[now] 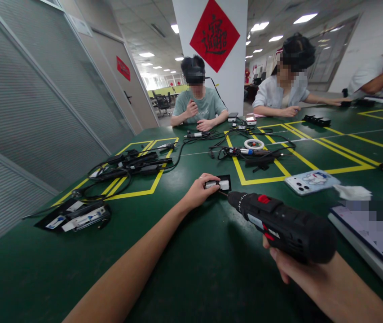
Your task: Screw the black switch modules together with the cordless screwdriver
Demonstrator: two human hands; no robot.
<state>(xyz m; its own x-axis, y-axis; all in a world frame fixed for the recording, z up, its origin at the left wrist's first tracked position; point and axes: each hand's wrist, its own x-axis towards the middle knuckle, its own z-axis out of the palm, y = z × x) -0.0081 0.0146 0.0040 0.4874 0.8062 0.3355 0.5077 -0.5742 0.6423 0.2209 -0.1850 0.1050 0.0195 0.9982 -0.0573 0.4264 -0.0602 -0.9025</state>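
Note:
My left hand reaches forward over the green table and pinches a small black-and-white part that lies flat on the table. My right hand grips a black cordless drill with a red switch. The drill lies nearly level, its thin bit pointing left at the near edge of the small part, close to my left fingers.
A phone in a pale case and crumpled tissue lie at right. A blurred flat item sits at the right edge. Cables and black tools spread at left. Tape roll lies ahead. Three people sit opposite.

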